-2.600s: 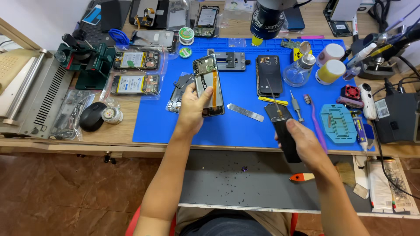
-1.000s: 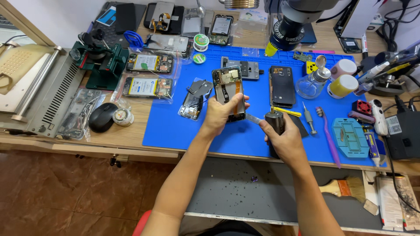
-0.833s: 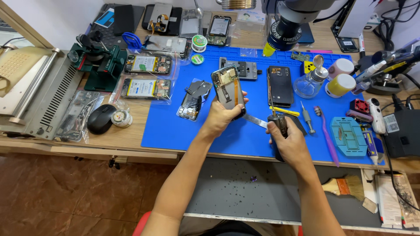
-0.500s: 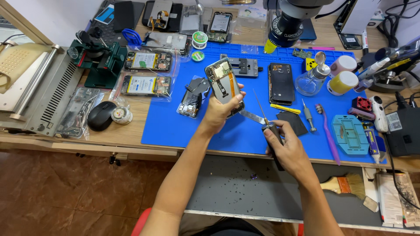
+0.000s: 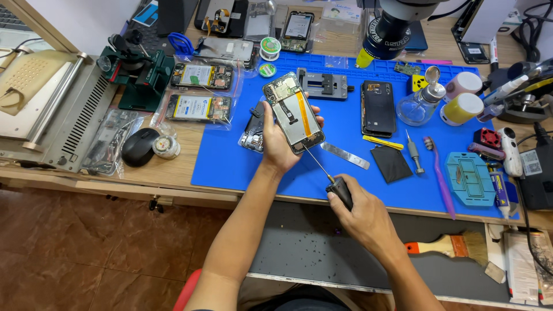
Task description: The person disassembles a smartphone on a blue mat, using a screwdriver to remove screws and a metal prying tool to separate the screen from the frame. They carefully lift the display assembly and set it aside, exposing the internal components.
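Note:
My left hand [image 5: 275, 140] holds an opened phone [image 5: 292, 111] with its back off, tilted up above the blue work mat [image 5: 224, 155]. An orange flex strip runs down the phone's exposed inside. My right hand [image 5: 363, 216] grips a black-handled screwdriver [image 5: 331, 178] near the mat's front edge. Its thin shaft points up and left, and the tip touches the phone's lower end.
On the mat lie a black phone [image 5: 378, 106], a metal pry strip [image 5: 344, 155], a dark square panel [image 5: 390, 163], another screwdriver [image 5: 413, 152], a purple toothbrush [image 5: 439, 176] and a teal parts tray [image 5: 469, 178]. A glass bottle [image 5: 421, 103], a microscope [image 5: 391, 26], a mouse [image 5: 139, 146] and a brush [image 5: 449, 246] stand around.
My right hand set down the black panel and took up the screwdriver, then brought its tip to the phone. My left hand tilted the phone more upright.

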